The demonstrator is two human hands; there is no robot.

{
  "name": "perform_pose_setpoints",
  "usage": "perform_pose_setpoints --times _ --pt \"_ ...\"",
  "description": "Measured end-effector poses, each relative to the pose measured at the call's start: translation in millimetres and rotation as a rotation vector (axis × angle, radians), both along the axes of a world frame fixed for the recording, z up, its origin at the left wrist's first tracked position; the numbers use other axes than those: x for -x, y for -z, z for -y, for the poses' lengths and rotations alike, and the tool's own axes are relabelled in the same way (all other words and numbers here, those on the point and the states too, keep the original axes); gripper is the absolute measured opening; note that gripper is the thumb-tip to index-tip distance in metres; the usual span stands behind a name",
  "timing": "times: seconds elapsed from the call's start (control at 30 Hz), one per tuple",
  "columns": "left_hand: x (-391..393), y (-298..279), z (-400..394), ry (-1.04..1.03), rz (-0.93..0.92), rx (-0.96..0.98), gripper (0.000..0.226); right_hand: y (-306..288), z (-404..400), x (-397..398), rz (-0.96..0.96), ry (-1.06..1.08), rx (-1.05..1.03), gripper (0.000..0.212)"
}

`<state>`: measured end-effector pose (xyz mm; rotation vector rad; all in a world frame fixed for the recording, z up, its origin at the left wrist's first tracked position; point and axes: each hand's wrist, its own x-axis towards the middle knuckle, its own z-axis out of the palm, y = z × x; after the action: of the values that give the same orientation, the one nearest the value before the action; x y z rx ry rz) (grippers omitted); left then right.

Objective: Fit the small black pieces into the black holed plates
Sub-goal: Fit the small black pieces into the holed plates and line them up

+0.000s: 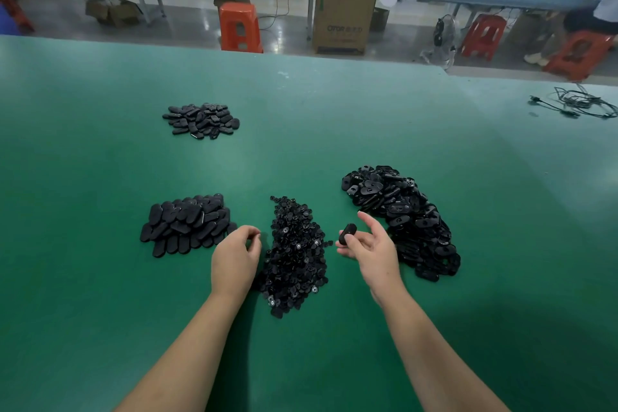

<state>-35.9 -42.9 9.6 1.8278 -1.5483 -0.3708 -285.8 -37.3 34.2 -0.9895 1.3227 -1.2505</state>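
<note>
Your right hand [366, 246] pinches one black holed plate [347, 233] between thumb and fingertips, held just above the desk [100, 144] between the centre heap of small black pieces [296, 254] and the pile of holed plates [401, 214] to its right. Judged: the plate is light, rigid moulded plastic with a smooth, slightly glossy face, so grip it by the long edges and leave the hole clear. Your left hand [235, 256] sits at the near-left edge of the small pieces, fingers curled together; whether it holds a piece cannot be told. The pieces look tiny, hard and prone to slip; take one at a time by fingertip pinch. A stacked pile of oval plates [187, 224] lies left, and a smaller pile [202, 120] sits farther off. Only legible writing: "OTOR" on a cardboard box [344, 17] on the floor beyond the desk; the characters after it are unreadable.
</note>
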Motion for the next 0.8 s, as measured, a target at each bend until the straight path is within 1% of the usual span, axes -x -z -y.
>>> perform_pose_setpoints --times 0.07,0.23,0.33,0.43,0.53,0.63,0.67,0.8 --pt "-0.4 -0.6 -0.2 0.001 -0.006 0.003 0.010 3.1 -0.3 -3.7 0.019 0.019 -0.018 0.043" --pt "-1.3 -3.1 0.0 -0.027 -0.088 -0.006 0.005 8.9 -3.4 -12.5 0.057 0.070 -0.049 0.017" --pt "-2.7 -3.2 -0.2 -0.049 -0.161 -0.013 0.009 11.3 -7.0 -14.4 -0.004 0.060 -0.050 0.009" --pt "-4.4 -3.5 -1.6 -0.072 -0.224 -0.011 0.013 13.3 -11.4 -17.0 -0.149 0.021 -0.031 0.006" --pt "-4.0 -4.3 -2.6 -0.070 -0.258 -0.006 0.016 13.9 -15.9 -19.4 -0.209 0.021 0.000 0.010" --pt "-3.0 -6.5 -3.7 -0.059 -0.312 -0.006 0.034 13.8 -17.9 -19.6 -0.239 0.016 0.014 0.013" --pt "-3.2 -7.0 -3.6 -0.057 -0.309 -0.010 0.035 13.9 -18.1 -19.4 -0.245 0.016 0.015 0.013" --pt "-4.1 -6.9 -2.4 -0.062 -0.275 -0.034 0.020 14.2 -18.0 -19.5 -0.275 0.017 0.014 0.013"
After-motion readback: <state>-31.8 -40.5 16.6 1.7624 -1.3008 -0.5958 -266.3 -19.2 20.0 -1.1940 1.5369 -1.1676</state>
